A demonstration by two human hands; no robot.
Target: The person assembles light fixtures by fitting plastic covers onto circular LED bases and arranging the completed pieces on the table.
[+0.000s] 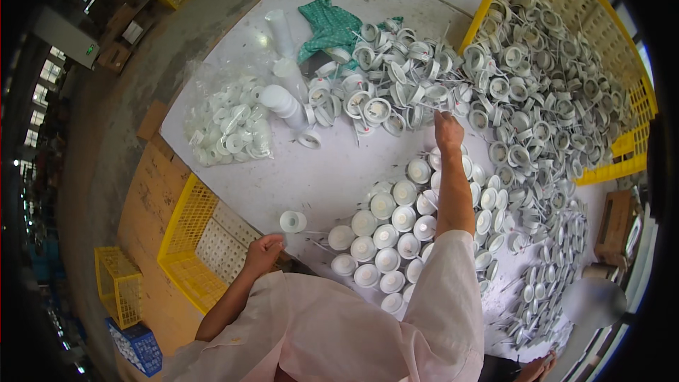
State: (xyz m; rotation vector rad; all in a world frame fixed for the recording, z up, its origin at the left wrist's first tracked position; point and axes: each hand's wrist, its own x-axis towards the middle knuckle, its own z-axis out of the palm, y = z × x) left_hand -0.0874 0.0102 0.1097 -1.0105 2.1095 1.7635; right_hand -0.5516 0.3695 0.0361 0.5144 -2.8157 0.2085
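Observation:
My right hand (448, 131) is stretched out to the near edge of a heap of white round ring-shaped parts (377, 110) with thin wires. Its fingers are closed at the heap, and what they grip is too small to make out. My left hand (264, 253) is at the table's near left edge with its fingers curled together; whatever they hold is hidden. Just beyond it a short white cup-like ring (293, 222) lies on the table. Under my right forearm stand rows of white domed round pieces (385, 235), set close together.
A yellow crate (486, 7) lies tipped at the right, spilling more ring parts. Left are a clear bag of white rings (230, 124), stacked white cylinders (281, 101) and green cloth (329, 22). A yellow basket (185, 237) stands beside the table. Another person's hand (537, 368) shows lower right.

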